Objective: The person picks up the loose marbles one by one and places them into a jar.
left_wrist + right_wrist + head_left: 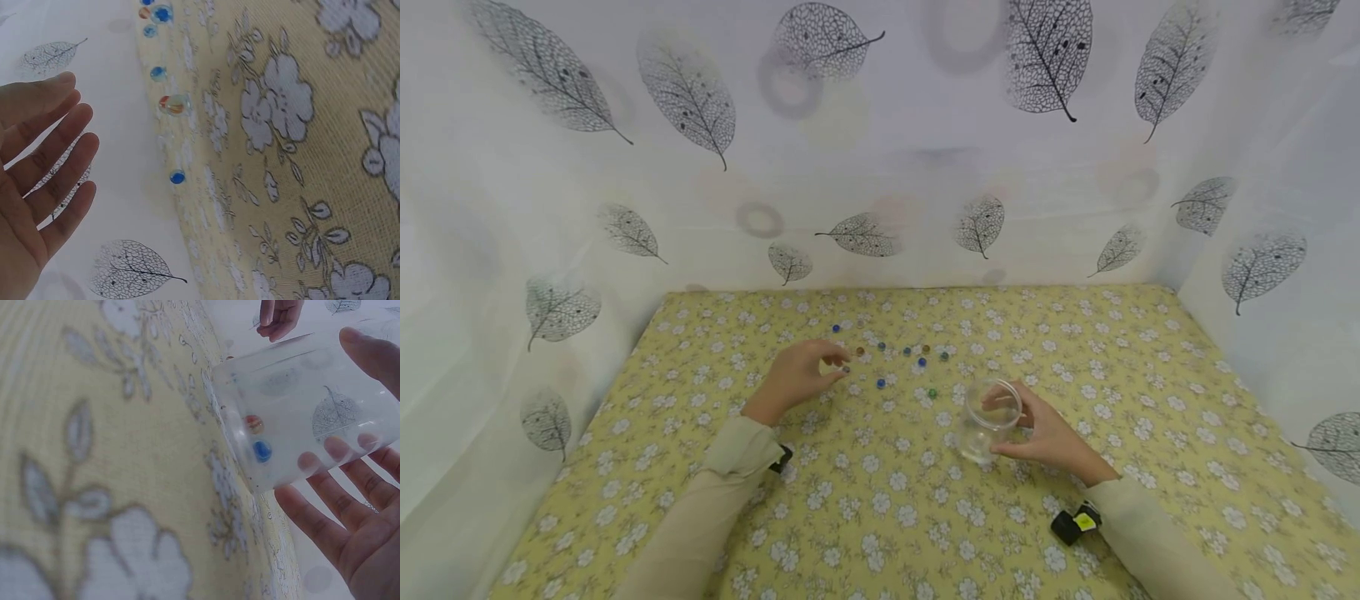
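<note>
My right hand (1043, 429) grips a clear round jar (974, 442), thumb on one side and fingers on the other. The jar stands upright on the cloth, its mouth facing up. Through its wall the right wrist view shows a red-striped marble (254, 424) and a blue marble (262, 450); whether they lie inside or behind I cannot tell. On the left, my left hand (797, 373) hovers over the table, fingers loosely bent and apart from the thumb. A small marble (846, 369) shows by its thumb tip. No marble is visible within that hand in the left wrist view.
Several glass marbles lie scattered between the hands, among them a blue marble (881, 383), a green marble (932, 392) and an amber marble (861, 352). A yellow floral cloth (880, 500) covers the table. White leaf-print curtains (880, 167) enclose the back and sides.
</note>
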`<state>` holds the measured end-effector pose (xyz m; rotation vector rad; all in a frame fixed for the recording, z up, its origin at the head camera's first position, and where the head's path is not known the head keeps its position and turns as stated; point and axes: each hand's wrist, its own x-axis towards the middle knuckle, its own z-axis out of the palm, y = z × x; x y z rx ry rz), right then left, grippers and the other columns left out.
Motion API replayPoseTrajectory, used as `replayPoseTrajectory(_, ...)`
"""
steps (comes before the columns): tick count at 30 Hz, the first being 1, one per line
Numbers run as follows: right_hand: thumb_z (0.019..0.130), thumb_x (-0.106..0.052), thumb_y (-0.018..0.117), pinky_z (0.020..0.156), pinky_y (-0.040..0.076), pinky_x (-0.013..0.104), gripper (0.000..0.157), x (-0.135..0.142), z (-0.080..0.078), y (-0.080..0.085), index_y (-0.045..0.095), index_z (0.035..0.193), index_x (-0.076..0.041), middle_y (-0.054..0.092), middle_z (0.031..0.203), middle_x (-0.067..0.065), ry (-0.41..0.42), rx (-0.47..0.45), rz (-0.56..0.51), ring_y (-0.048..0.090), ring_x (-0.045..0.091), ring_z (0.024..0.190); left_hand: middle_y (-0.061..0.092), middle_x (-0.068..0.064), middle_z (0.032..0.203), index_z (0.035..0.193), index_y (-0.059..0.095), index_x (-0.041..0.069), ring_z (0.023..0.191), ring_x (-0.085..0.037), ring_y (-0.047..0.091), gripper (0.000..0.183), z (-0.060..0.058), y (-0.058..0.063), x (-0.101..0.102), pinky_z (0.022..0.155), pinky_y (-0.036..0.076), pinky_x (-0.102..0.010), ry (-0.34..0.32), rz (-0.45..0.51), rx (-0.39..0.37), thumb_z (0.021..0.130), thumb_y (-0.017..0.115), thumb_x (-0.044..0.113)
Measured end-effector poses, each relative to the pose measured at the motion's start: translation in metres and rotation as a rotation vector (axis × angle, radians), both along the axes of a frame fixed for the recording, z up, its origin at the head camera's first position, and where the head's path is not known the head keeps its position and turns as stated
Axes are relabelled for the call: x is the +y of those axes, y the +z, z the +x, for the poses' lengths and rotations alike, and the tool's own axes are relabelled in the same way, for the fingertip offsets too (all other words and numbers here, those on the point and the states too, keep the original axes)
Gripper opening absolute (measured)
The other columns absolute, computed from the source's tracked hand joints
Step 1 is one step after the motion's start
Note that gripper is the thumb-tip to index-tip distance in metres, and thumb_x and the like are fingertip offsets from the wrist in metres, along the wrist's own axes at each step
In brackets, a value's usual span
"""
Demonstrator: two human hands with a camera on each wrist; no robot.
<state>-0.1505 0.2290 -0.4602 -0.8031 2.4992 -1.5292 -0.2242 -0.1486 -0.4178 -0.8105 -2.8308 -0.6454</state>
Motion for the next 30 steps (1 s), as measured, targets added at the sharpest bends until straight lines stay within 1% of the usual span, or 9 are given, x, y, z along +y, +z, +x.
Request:
replayPoseTrajectory(8,0.077,-0.011,0.077,0.087,0.053,0.024,0.064,-0.001,0.000,0.001,0.044,0.131,-0.003,0.052,0.124,0.015,-0.001,0.011,0.009,0.053,-0.001,0.113,0.070,0.001,0.093,0.102,0.071,0.015,0.083,-0.014,0.063,0.019,-0.011,-0.010,-0.002,0.072,0.053,-0.032,0.021,-0.038,-0.050,0.084,0.070,0.021)
replayPoseTrajectory(15,0.077,-0.011,0.077,0.087,0.052,0.023,0.064,-0.001,0.001,0.001,0.044,0.131,-0.002,0.052,0.125,0.015,-0.010,0.007,0.017,0.052,-0.004,0.113,0.070,0.000,0.095,0.102,0.071,0.015,0.085,-0.014,0.063,0.019,-0.021,-0.014,0.000,0.073,0.053,-0.031,0.028,-0.087,-0.119,0.084,0.070,0.020)
replayPoseTrajectory(23,0.077,-0.012,0.077,0.087,0.052,0.022,0.063,-0.002,0.001,0.002,0.044,0.130,-0.003,0.052,0.125,0.015,-0.016,-0.003,0.019,0.051,-0.007,0.112,0.070,-0.001,0.097,0.104,0.070,0.015,0.085,-0.014,0.064,0.020,-0.031,-0.018,0.004,0.072,0.054,-0.031,0.014,-0.173,-0.146,0.084,0.070,0.020)
replayPoseTrajectory(30,0.077,-0.012,0.077,0.087,0.052,0.023,0.062,-0.002,0.001,0.002,0.045,0.130,-0.006,0.052,0.125,0.015,-0.018,-0.006,0.023,0.050,-0.008,0.112,0.070,-0.001,0.099,0.105,0.070,0.015,0.086,-0.015,0.064,0.021,-0.037,-0.021,0.007,0.071,0.054,-0.032,0.002,-0.198,-0.163,0.084,0.070,0.019)
